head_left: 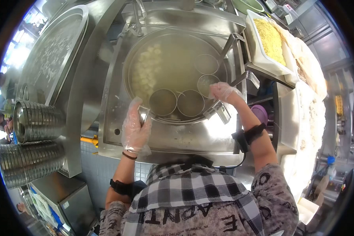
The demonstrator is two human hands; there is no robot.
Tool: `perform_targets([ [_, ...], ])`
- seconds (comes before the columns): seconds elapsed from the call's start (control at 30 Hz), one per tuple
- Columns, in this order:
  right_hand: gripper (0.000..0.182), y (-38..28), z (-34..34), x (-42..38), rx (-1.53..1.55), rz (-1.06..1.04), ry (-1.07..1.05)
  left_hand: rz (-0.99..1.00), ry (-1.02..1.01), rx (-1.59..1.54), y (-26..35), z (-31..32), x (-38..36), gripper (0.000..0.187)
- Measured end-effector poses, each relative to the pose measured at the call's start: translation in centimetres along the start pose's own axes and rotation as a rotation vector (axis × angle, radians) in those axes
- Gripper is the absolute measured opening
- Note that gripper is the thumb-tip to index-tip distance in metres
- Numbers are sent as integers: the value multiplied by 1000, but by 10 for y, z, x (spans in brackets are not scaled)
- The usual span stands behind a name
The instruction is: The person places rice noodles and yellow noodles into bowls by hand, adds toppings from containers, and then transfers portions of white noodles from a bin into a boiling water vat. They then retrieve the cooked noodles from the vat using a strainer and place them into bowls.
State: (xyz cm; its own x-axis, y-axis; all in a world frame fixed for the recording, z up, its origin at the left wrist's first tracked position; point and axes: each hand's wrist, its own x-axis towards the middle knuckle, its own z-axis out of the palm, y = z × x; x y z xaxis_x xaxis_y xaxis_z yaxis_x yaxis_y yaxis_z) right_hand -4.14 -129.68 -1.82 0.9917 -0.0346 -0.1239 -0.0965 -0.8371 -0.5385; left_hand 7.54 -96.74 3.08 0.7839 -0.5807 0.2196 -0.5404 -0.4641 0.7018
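Both gloved hands grip strainer-basket handles hooked on the boiling pot (145, 47)'s rim, left hand (135, 126) closed at seven o'clock, right hand (223, 92) closed at four o'clock, keeping baskets submerged.

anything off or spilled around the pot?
Nothing stands out. The round steel strainer baskets sit upright in the large steel pot; the gloved left hand and right hand grip handles at its rim.

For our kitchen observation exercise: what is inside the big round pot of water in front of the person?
In the pot, pale dumpling-like pieces float at the left, and four round strainer baskets sit at the right and front. Cloudy water hides the pot's bottom and the baskets' contents.
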Motion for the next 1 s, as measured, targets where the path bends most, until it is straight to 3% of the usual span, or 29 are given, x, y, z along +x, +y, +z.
perform_targets([
  [0.07, 19, -12, -6, 7, -40, 533, -35, -62, -49, -40, 4, -3, 1, 49],
  [0.1, 19, -11, -6, 7, -45, 535, -33, -60, -48, -45, 1, -2, 1, 49],
  [0.17, 18, -4, 1, 5, -290, 260, -128, 94, 51, 31, -5, 2, 0, 49],
  [0.2, 18, 6, 10, 2, -291, 261, -128, 94, 51, 29, -2, 0, 1, 49],
  [0.27, 30, 28, 28, -7, 291, 189, -34, -51, -44, -43, 7, -4, 2, 48],
  [0.3, 30, 26, 23, -10, 291, 191, -33, -50, -45, -44, 7, -4, 3, 48],
  [0.33, 26, 24, 17, -12, 104, 17, 100, -28, -26, -41, 6, -4, 2, 48],
  [0.4, 22, 16, 0, -20, -94, -56, 232, -5, -8, -39, 3, -3, 2, 48],
  [0.43, 22, 10, -17, -26, -47, -16, 288, -22, -21, -31, 1, -2, 3, 47],
  [0.5, 21, -13, -56, -45, 351, 129, 405, -41, -31, -24, -1, -4, 5, 46],
  [0.57, 22, -46, -81, -67, 624, 129, 476, -111, -103, 223, 4, -8, 8, 36],
  [0.63, 22, -91, -78, -84, 681, 104, 453, -203, -163, 53, 0, -9, 14, 29],
  [0.67, 22, -114, -60, -84, 619, 100, 407, -287, -226, -119, 0, -10, 14, 23],
  [0.8, 24, -153, 55, -37, 120, -58, 239, -385, -278, -228, 12, -19, -5, 15],
  [0.83, 25, -197, 28, -13, -326, 133, -109, -282, -230, -201, 13, -19, -13, 15],
  [0.9, 30, -158, 82, 7, -36, 216, 131, -180, -185, -165, 15, -23, -29, 15],
  [1.0, 31, -130, 107, 23, 146, 264, 190, -44, -160, -57, 12, -28, -44, 15],
])
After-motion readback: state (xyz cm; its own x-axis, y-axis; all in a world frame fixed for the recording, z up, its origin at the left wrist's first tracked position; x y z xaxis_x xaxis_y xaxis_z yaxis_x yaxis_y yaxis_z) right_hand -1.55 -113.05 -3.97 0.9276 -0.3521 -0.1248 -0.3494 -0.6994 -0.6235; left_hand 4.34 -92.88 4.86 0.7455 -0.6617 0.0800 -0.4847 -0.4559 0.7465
